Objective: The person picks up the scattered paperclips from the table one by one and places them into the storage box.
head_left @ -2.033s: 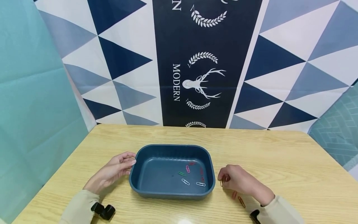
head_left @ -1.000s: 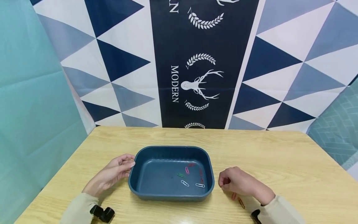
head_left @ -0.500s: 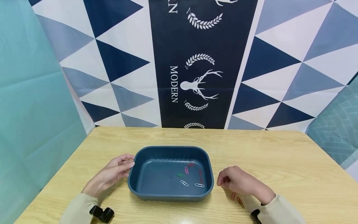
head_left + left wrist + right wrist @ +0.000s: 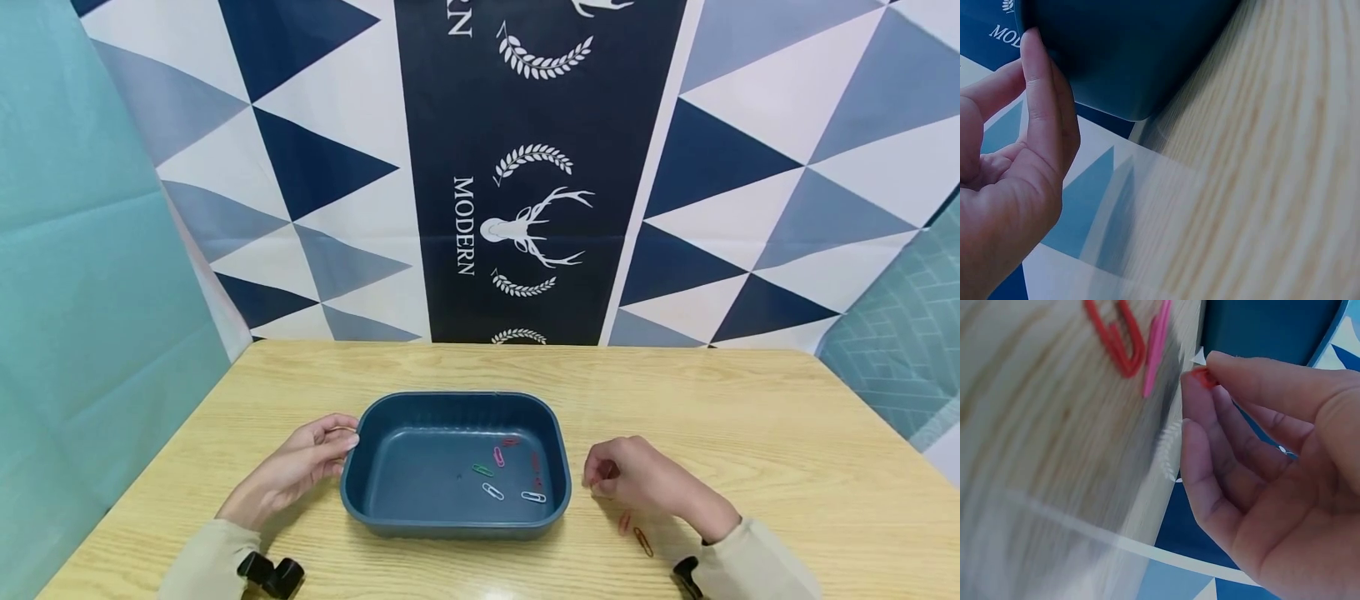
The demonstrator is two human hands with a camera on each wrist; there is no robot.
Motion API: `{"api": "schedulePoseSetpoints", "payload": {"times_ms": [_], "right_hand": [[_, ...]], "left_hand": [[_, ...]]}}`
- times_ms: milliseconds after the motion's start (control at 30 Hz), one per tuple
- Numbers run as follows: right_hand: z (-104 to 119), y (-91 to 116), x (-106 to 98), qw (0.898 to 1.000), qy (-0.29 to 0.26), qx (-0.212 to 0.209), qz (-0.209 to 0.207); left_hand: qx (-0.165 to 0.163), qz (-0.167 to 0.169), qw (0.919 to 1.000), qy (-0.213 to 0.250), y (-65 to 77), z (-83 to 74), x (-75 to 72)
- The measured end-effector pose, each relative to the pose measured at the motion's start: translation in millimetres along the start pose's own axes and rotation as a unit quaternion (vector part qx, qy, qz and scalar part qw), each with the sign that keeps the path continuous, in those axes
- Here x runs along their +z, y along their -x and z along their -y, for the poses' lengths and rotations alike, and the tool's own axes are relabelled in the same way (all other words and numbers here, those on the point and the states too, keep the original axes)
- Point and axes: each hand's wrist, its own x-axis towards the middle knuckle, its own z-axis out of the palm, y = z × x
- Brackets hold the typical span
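A dark blue rectangular bin point(image 4: 455, 530) stands on the table. My left hand point(image 4: 300, 462) touches its left end, with the fingertips point(image 4: 1034, 47) against the outer wall near the rim. To the right of the bin, my right hand point(image 4: 637, 479) pinches a red paper clip point(image 4: 1204, 377) between thumb and forefinger, just above the table; most of the clip is hidden by the fingers. Below this hand lie a pink paper clip point(image 4: 625, 522) and an orange-red paper clip point(image 4: 642, 542). Inside the bin are several paper clips, among them a green one point(image 4: 483, 469) and a white one point(image 4: 492, 491).
The wooden table point(image 4: 420, 362) ends at a patterned cloth backdrop point(image 4: 517, 242). A teal curtain point(image 4: 112, 275) hangs along the left side. The bin's raised wall stands between the right hand and the clips inside.
My right hand has risen slightly off the table, and the clip visible in its fingers two seconds ago no longer shows in the head view. The left hand stays at the bin.
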Motion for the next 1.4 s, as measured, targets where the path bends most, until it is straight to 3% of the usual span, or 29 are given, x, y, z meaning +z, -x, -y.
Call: {"api": "schedulePoseSetpoints", "payload": {"times_ms": [167,500,867,1400], "right_hand": [[0.5,0.1,-2.6,1.0,0.002,0.01,-0.011],[6.0,0.3,-13.2,0.997,-0.009,0.021,-0.073],[25.4,2.4,-27.2,0.982,-0.036,0.075,-0.17],[70.5,-27.3,-36.8,0.975,-0.064,0.035,-0.209]], "left_hand": [[-0.007,-0.004,1.0,0.002,0.4,1.9,0.0],[-0.005,-0.002,0.9999,0.009,-1.8,4.6,-0.5],[0.003,0.009,0.9999,0.005,-3.2,1.9,-0.4],[0.013,0.025,0.9995,0.017,-2.0,0.4,-4.7]]}}
